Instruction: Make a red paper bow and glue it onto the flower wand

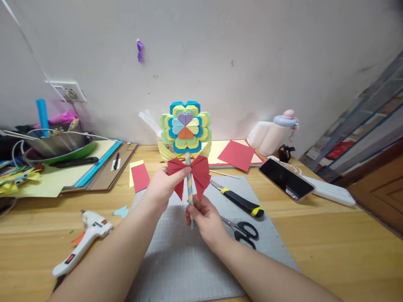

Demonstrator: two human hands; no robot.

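"What sort of place is shown?"

"A craft corner: a wooden table [299, 226] is strewn with a glue gun [94, 225], scissors [239, 225] and coloured paper [236, 155], and a paper flower [185, 126] is held up."

"And how is a home suggested?"

"By the drinking bottle [277, 134] and phone [283, 176] placed alongside, and the scuffed wall [201, 54]."

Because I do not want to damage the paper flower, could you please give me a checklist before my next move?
1. Paper flower upright: ok.
2. Left hand holding the red bow at its middle: ok.
3. Right hand gripping the striped stick low down: ok.
4. Utility knife blade retracted: not ok, it is out.
5. Bow glued firmly: cannot tell.
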